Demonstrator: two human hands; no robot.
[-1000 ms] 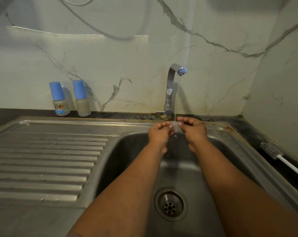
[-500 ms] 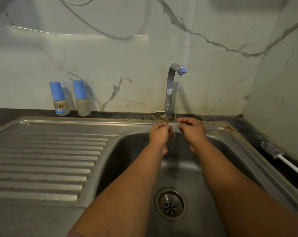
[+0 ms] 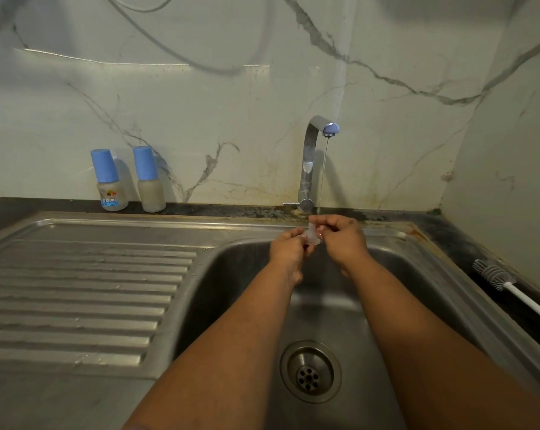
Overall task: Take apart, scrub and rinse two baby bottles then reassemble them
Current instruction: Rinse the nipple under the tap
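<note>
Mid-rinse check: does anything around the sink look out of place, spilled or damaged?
Nothing spilled or broken. Both bottles stand upright and capped by the wall, the brush lies on the counter to the right, and both hands hold a small clear part under the tap. Only brownish staining marks the sink's back right corner.

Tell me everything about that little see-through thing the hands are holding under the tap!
The small clear soft piece, probably a bottle teat, looks like pale, see-through rubbery material. It is held above the steel sink basin, just under the thin stream of water from the tap. The left hand and right hand pinch it from either side, hiding most of it. Its exact shape is too small and covered to tell.
</note>
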